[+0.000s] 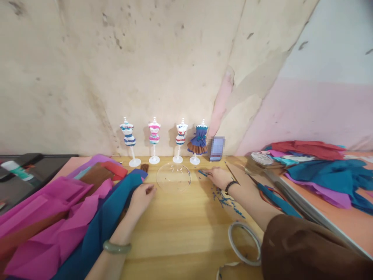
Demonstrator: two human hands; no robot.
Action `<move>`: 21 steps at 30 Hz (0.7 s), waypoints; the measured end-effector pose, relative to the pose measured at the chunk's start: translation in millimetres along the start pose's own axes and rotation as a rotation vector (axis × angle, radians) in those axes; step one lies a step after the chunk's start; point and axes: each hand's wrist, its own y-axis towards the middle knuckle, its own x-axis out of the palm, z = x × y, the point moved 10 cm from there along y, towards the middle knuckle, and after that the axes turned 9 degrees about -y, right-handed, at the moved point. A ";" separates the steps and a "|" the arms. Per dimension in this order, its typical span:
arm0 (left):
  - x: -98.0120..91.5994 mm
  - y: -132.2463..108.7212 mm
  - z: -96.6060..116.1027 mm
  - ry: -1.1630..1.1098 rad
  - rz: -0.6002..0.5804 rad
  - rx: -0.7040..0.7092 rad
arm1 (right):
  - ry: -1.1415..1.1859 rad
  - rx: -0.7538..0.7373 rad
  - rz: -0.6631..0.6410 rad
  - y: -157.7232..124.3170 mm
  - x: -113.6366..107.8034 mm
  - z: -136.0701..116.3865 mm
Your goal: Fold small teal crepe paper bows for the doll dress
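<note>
My left hand (143, 197) rests by the edge of the teal crepe-like paper (100, 212), fingers loosely curled and thumb apart, with nothing visible in it. My right hand (219, 177) reaches to the back of the wooden table, its fingertips closed on a small blue piece (203, 172). Between the hands lies a clear round dish (163, 182) with tiny bits in it. Behind stand several small white dress forms; the rightmost wears a blue and brown dress (200, 140), and a pink-banded form (154, 134) is among the others.
Pink paper (55, 217) is heaped on the left. Blue scraps (229, 200) lie under my right forearm. A roll of tape (230, 237), scissors (269, 194) and teal fabric-like sheets (326, 177) are on the right. A phone-like object (217, 148) leans on the wall.
</note>
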 end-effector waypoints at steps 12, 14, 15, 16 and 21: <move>1.9 -5.6 8.4 -0.005 -0.007 0.015 | -0.096 0.211 -0.081 -37.8 22.6 83.9; 3.3 -6.0 10.5 0.017 -0.010 0.026 | -0.098 0.222 -0.062 -45.3 20.6 91.6; 3.7 -6.0 11.1 0.026 -0.011 0.029 | -0.094 0.210 -0.046 -45.8 18.9 88.8; 4.0 -5.9 11.2 0.034 -0.012 0.032 | -0.087 0.187 -0.029 -43.8 17.1 81.6; 3.9 -6.2 9.8 0.067 -0.015 0.044 | -0.033 0.035 0.009 -9.5 12.6 13.4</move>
